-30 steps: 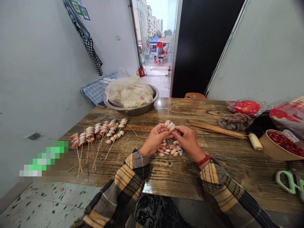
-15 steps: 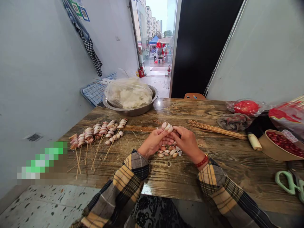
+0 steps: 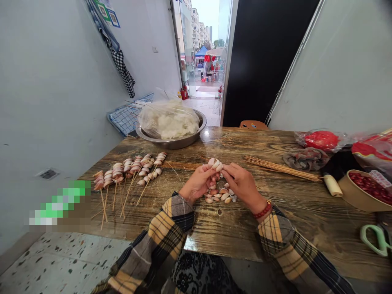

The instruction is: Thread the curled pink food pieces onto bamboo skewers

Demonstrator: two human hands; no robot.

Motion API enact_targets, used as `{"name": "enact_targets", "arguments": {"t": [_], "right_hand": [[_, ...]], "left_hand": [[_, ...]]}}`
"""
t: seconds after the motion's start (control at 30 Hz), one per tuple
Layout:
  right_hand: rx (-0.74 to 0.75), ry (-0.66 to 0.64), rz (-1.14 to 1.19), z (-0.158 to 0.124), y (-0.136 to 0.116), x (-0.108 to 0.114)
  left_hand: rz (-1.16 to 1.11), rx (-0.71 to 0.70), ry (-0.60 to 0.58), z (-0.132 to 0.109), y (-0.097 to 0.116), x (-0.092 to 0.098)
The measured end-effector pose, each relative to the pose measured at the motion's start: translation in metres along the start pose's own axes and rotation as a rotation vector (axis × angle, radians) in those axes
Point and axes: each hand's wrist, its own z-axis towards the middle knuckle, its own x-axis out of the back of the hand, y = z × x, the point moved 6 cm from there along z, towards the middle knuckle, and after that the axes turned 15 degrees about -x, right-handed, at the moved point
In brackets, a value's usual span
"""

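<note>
A garlic bulb, whitish with its cloves partly parted, is held up over the middle of the table. My left hand grips it from the left with fingers wrapped below. From the other side my right hand pinches its right edge, fingertips closed against it. Loose garlic cloves lie on the wood under and between the hands, partly covered by them. Off to the left rest several skewers of garlic cloves, their bare stick ends pointing toward me.
Behind stands a metal basin with a plastic bag of pale stuff. Bamboo skewers lie at the right, near a grey cloth, a wooden handle, a tub of red fruit and green-handled scissors.
The view has turned slightly, so everything sits a little further right. Both hands stay on the garlic bulb, with the right fingers shifted slightly at its edge.
</note>
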Motion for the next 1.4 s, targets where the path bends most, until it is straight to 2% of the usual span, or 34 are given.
{"name": "enact_targets", "arguments": {"t": [0.2,0.33,0.47,0.57,0.67,0.93,1.13,1.4], "right_hand": [[0.008,-0.011,0.024,-0.001,-0.001,-0.002],[-0.027,0.07,0.144,0.002,0.005,0.004],[-0.058,0.128,0.244,0.002,0.01,0.008],[-0.022,0.077,0.255,0.0,0.006,0.005],[-0.005,0.009,0.199,-0.003,0.002,-0.002],[-0.042,-0.016,0.124,-0.002,0.007,-0.007],[-0.037,-0.022,0.124,-0.003,0.007,-0.006],[-0.04,-0.039,0.101,-0.002,0.009,-0.009]], "left_hand": [[-0.023,-0.025,-0.007,0.0,0.004,-0.003],[-0.025,-0.052,-0.007,0.0,0.009,-0.002],[-0.062,-0.163,0.139,0.004,0.026,0.016],[-0.094,-0.239,0.24,0.004,0.037,0.031],[-0.118,-0.279,0.29,0.003,0.043,0.037],[-0.163,-0.303,0.294,0.004,0.044,0.033],[-0.161,-0.317,0.323,0.005,0.045,0.035],[-0.189,-0.319,0.305,0.007,0.042,0.036]]}}
